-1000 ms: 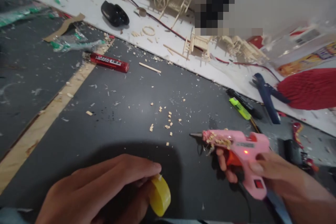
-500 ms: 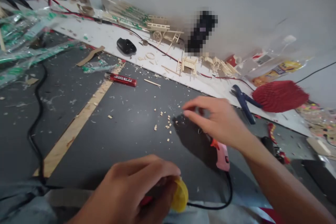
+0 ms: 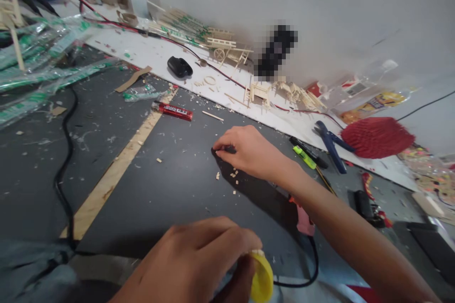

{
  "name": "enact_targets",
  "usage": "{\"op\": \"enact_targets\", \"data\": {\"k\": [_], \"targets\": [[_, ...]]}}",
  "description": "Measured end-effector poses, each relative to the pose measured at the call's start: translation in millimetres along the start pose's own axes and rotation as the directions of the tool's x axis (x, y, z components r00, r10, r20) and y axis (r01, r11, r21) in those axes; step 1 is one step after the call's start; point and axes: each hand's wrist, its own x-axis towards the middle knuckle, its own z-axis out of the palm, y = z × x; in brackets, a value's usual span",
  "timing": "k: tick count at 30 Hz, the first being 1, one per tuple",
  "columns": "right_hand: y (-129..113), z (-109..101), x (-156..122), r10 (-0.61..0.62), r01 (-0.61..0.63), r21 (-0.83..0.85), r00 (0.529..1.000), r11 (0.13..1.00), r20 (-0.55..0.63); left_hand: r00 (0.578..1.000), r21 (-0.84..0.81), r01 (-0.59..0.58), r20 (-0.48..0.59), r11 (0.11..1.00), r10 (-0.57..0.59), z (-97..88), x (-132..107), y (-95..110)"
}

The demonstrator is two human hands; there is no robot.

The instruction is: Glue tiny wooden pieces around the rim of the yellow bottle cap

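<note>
Bench: dark tabletop (image 3: 170,165), wood crumbs scattered about.
Left hand (image 3: 199,260): grasping yellow ring (image 3: 263,279) at near table edge.
Ring handling: probably light, smooth, a bit slick; grip the rim, clear of pale bits on top.
Right hand (image 3: 245,151): fingertips pinched low over tabletop; can't tell if anything's between.
Wood chips (image 3: 217,176): beside right hand; likely featherlight, stiff; take by edges.
Glue gun (image 3: 304,221): beside right forearm, partly hidden.
</note>
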Motion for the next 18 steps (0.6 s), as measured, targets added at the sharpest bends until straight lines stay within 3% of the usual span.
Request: {"op": "enact_targets", "data": {"k": [5, 6, 8, 9, 11, 13, 15, 18], "targets": [[3.2, -6.2, 0.1, -0.002, 0.011, 0.154, 0.998, 0.988, -0.059, 0.998, -0.036, -0.027, -0.051, 0.999, 0.025, -1.1, 3.7, -1.4], [2.0, -10.0, -4.2, 0.003, 0.014, 0.195, 0.997, 0.981, -0.083, 0.999, -0.027, 0.037, -0.006, 0.999, -0.037, -2.0, 4.6, -1.1], [-3.0, -18.7, -17.6, 0.027, 0.024, 0.353, 0.990, 0.935, -0.140, 0.995, -0.052, 0.050, -0.080, 0.997, -0.054, -4.3, 6.7, -1.3], [-6.8, -22.7, -25.9, 0.047, 0.038, 0.468, 0.985, 0.883, -0.169, 0.995, -0.061, 0.040, -0.094, 0.997, -0.045, -5.5, 7.9, -2.0], [-15.8, -28.3, -42.6, 0.129, 0.081, 0.755, 0.968, 0.650, -0.214, 0.988, -0.049, -0.005, -0.153, 0.999, -0.003, -8.3, 10.7, -4.4], [-24.8, -29.5, -55.8, 0.203, 0.126, 0.901, 0.953, 0.415, -0.227, 0.978, 0.022, -0.043, -0.202, 0.999, 0.046, -11.8, 14.0, -6.3], [-31.5, -27.3, -63.3, 0.227, 0.164, 0.939, 0.944, 0.304, -0.238, 0.972, 0.118, -0.032, -0.228, 0.992, 0.058, -16.4, 17.4, -6.1], [-35.5, -23.2, -66.3, 0.242, 0.188, 0.961, 0.941, 0.205, -0.236, 0.969, 0.177, 0.005, -0.245, 0.984, 0.039, -23.9, 22.3, -2.9]]}}
